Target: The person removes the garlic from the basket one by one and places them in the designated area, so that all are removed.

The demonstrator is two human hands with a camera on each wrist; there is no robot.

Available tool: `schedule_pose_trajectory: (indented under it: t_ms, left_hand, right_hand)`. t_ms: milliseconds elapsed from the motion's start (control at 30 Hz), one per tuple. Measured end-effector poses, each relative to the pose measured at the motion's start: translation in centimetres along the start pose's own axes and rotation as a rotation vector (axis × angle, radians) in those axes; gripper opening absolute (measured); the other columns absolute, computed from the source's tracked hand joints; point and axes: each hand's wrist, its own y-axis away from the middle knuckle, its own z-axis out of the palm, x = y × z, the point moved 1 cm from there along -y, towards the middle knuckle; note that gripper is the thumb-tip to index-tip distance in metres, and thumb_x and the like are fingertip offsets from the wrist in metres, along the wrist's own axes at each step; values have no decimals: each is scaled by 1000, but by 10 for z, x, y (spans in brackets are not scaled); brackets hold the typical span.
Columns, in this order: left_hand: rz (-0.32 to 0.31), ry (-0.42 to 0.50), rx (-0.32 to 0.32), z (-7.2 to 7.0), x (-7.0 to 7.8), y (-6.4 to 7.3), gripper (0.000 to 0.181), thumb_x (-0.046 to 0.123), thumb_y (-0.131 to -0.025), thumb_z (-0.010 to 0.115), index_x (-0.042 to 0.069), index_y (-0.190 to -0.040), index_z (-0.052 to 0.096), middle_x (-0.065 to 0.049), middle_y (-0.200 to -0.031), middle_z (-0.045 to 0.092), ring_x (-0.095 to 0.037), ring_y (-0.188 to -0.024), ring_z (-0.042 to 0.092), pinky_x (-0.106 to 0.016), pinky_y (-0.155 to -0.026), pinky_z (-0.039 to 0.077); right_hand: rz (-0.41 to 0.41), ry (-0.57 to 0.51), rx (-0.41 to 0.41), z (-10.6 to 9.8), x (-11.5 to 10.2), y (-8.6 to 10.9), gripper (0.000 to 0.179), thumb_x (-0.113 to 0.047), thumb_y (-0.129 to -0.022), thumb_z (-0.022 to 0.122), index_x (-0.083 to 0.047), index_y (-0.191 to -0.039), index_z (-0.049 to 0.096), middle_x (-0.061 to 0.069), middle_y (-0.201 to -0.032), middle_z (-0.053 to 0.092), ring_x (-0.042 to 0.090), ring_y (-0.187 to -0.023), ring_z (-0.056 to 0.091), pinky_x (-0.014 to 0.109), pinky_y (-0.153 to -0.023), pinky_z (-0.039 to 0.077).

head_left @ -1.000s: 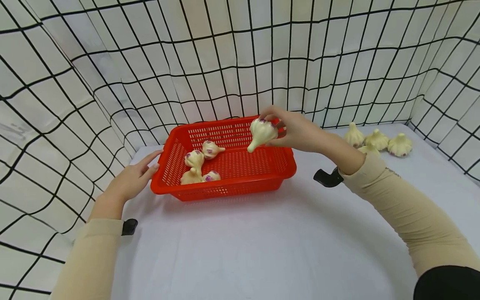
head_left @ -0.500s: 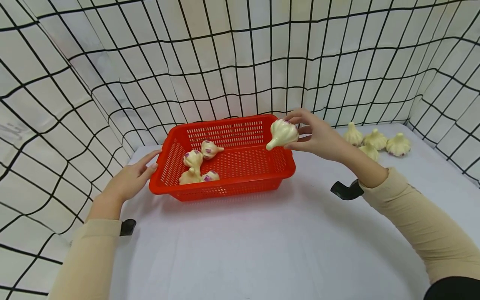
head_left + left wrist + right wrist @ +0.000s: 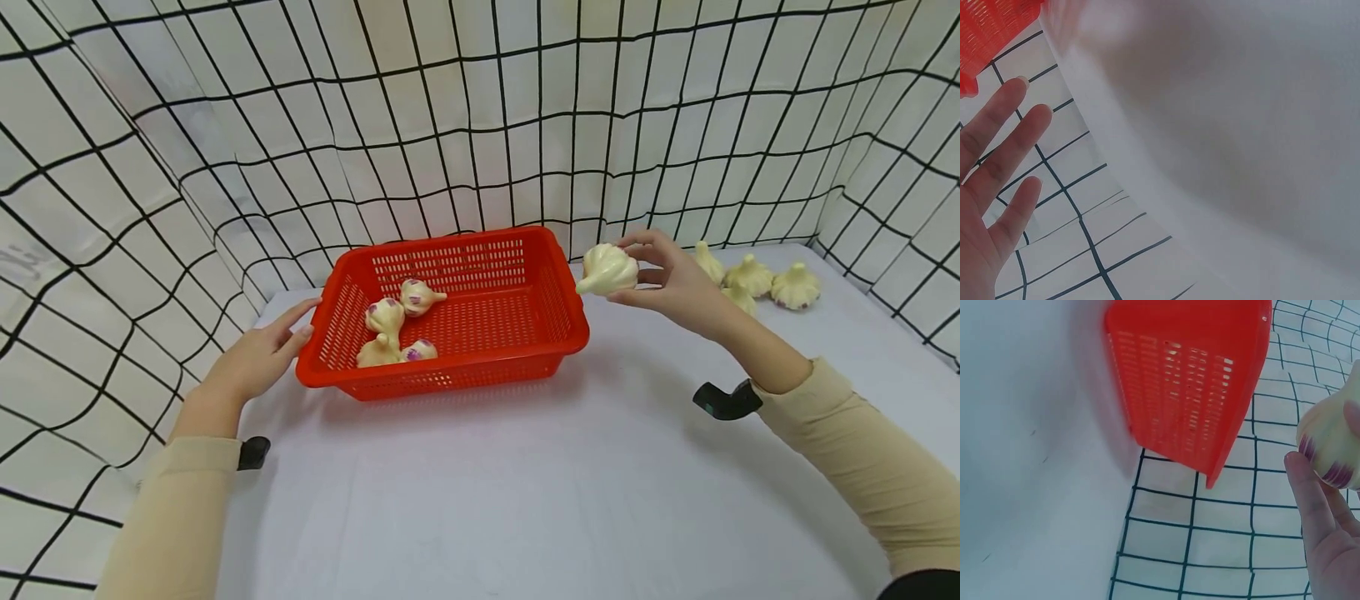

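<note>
A garlic bulb [image 3: 609, 269], cream with its stem pointing left, is held in the fingers of my right hand [image 3: 682, 292]. It hangs in the air just outside the right rim of the red plastic basket [image 3: 465, 379]. Purple streaks show on the bulb in the right wrist view. My left hand [image 3: 251, 362] touches the basket's left rim with fairly straight fingers; the left wrist view shows several of them extended. Inside the basket, at its left side, several garlic bulbs lie together, one purple-streaked bulb [image 3: 418, 297] among them.
More garlic bulbs form a group at the back right of the white table [image 3: 480, 483], with one bulb [image 3: 797, 287] at its right end. White walls with a black grid net [image 3: 465, 131] stand behind and at both sides.
My right hand has moved right with the garlic bulb, from above the basket to past its right rim. The left hand stays at the left rim.
</note>
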Motion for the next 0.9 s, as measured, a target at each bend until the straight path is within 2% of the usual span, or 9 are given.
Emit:
schedule_pose_trajectory:
  t_ms: [133,267,367,567,733,900]
  left_hand:
    - [-1,4,4,1,-1,-1,67,56,-109,28,19,-164,21,-36,-127,58,-46,-102,61,-57,-74,55]
    - [-2,10,5,2,-2,-2,68,56,-108,28,19,-165,20,-38,-129,56,-48,-105,60,-60,-77,55]
    - [-5,13,1,2,-2,-1,68,56,-108,29,19,-165,20,-38,-129,56,-49,-105,60,-60,-77,55]
    - [0,4,6,2,-3,-1,68,56,-108,28,19,-164,20,-37,-126,57,-46,-101,61,-57,-74,55]
    - [-5,7,9,2,-2,0,68,57,-108,28,18,-164,21,-36,-125,57,-46,-100,60,-56,-74,55]
    - [-2,7,5,2,-1,-1,68,56,-108,28,18,-164,21,-37,-127,57,-46,-102,60,-56,-74,55]
  right_hand:
    - [22,-30,-5,-8,9,6,61,-8,-91,79,-11,-140,43,12,-142,52,31,-120,61,27,-89,55]
    - [51,-103,-11,-21,23,13,57,-4,-92,76,-13,-139,43,12,-142,51,21,-115,64,27,-89,54]
    - [77,-109,-5,-33,34,21,57,-4,-93,75,-14,-139,42,11,-140,53,13,-111,66,25,-88,54]
    - [116,-64,48,-59,47,36,57,-5,-94,74,-17,-140,42,1,-129,61,7,-108,67,24,-84,55]
    - [141,-26,79,-78,58,49,54,-6,-96,72,-23,-138,42,-6,-126,61,5,-107,65,23,-84,55]
    - [171,43,119,-101,77,64,55,-10,-98,71,-29,-140,41,-12,-124,61,3,-105,64,17,-83,51]
